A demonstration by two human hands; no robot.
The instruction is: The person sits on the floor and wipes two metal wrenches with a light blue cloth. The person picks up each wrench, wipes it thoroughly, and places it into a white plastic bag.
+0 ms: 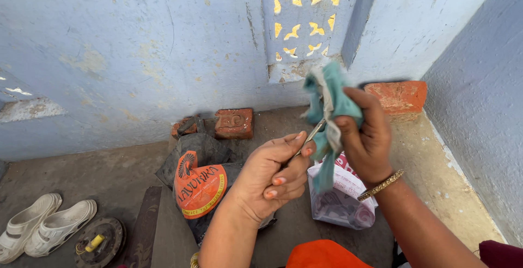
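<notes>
While the left hand [272,175] pinches a thin metal tool [314,133] at its near end, the right hand [366,137] closes its grip on a teal cloth [329,102] wrapped over the far end, toward one o'clock; a plastic bag [340,197] lies on the floor [81,175] below; I judge the narrow tool could slip from the pinch if the cloth drags hard.

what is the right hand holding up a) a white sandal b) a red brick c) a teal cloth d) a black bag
c: the right hand grips a crumpled teal cloth raised in front of the blue wall, wrapped around the end of a thin metal tool that the left hand pinches; the white sandals lie on the floor, untouched.
</notes>
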